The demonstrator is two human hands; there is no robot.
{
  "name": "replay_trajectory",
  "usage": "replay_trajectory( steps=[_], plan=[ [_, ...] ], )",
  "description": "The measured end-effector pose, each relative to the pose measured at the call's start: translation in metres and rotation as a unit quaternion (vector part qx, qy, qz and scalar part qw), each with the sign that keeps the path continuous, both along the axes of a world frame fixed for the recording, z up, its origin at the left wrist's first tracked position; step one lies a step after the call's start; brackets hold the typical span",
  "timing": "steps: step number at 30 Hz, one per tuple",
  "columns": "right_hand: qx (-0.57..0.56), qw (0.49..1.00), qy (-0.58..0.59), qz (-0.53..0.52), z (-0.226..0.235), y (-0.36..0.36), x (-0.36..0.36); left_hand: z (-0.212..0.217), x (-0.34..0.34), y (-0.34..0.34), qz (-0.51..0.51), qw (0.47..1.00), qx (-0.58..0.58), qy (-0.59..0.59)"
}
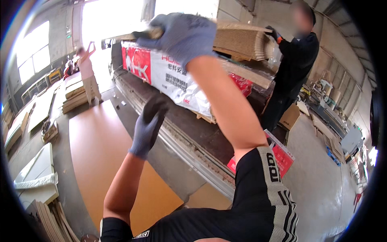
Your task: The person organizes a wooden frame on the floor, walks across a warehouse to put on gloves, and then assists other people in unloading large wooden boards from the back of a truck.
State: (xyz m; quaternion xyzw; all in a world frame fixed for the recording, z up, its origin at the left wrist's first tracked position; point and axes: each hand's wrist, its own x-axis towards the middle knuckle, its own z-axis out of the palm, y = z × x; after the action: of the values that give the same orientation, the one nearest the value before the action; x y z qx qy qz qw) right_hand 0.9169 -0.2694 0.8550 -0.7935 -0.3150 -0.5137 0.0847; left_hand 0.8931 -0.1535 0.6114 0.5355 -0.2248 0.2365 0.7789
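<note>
My right hand (183, 37), in a grey-blue glove, is raised with its fingers closed on the edge of a thin wood board (242, 26) at the top of a board stack. Lower and to the left, my left hand (150, 126), in a similar glove with a dark palm, is held up with nothing visible in it. Its fingers look loosely bent and apart from the thumb. Beneath the raised hand stands a pack of boards in red and white printed wrapping (167, 72). More brown boards (246, 42) are stacked above the pack.
On the right a person in dark clothes (296, 56) has a gloved hand at the board. Another person (86, 72) stands far left with arms raised. A large orange-brown sheet (109, 161) lies beside the metal truck-bed edge (181, 155). Board piles (48, 218) line the left.
</note>
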Motion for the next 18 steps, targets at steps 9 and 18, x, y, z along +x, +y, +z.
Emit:
replay_trajectory(
  steps=[9, 18],
  plan=[
    [-0.216, 0.966, 0.053, 0.13, -0.067, -0.01, -0.04, 0.093, 0.051, -0.119, -0.161, 0.943, -0.275, -0.099],
    [0.498, 0.752, 0.018, 0.431, -0.049, -0.195, 0.177, 0.005, 0.004, -0.111, -0.14, 0.91, -0.387, -0.045]
  ],
)
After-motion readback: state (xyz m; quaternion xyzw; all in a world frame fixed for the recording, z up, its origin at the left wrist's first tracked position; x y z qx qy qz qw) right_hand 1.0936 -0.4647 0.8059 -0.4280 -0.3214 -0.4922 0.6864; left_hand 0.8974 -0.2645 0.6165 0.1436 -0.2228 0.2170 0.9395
